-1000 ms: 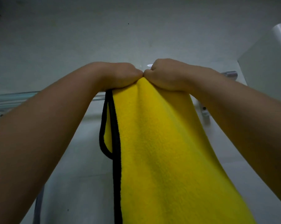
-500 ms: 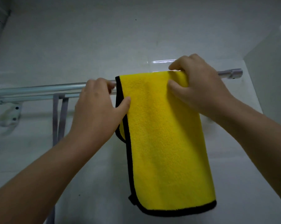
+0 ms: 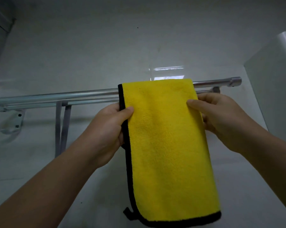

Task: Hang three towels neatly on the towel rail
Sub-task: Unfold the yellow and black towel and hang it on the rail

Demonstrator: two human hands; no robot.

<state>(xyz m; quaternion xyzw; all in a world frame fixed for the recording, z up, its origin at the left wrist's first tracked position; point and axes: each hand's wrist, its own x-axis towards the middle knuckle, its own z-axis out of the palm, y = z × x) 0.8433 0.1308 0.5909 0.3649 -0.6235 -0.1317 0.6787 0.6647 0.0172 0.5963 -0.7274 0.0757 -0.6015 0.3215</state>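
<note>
A yellow towel (image 3: 168, 145) with black edging hangs folded over the right part of a metal towel rail (image 3: 65, 95) on a pale wall. My left hand (image 3: 111, 127) pinches the towel's left black edge a little below the rail, thumb on the front. My right hand (image 3: 217, 116) grips the towel's right edge at about the same height, thumb on the yellow face. The towel's lower edge hangs free with a small black loop at its bottom left corner. No other towel is visible.
A grey strap (image 3: 61, 129) hangs from the rail's lower bar at the left. The rail's wall bracket (image 3: 14, 122) is at far left and its end cap (image 3: 236, 81) at right. A white box-like fixture (image 3: 273, 83) stands close on the right.
The towel has gone from bunched in both hands to draped over the rail. Both hands have slid down from the rail to the towel's side edges.
</note>
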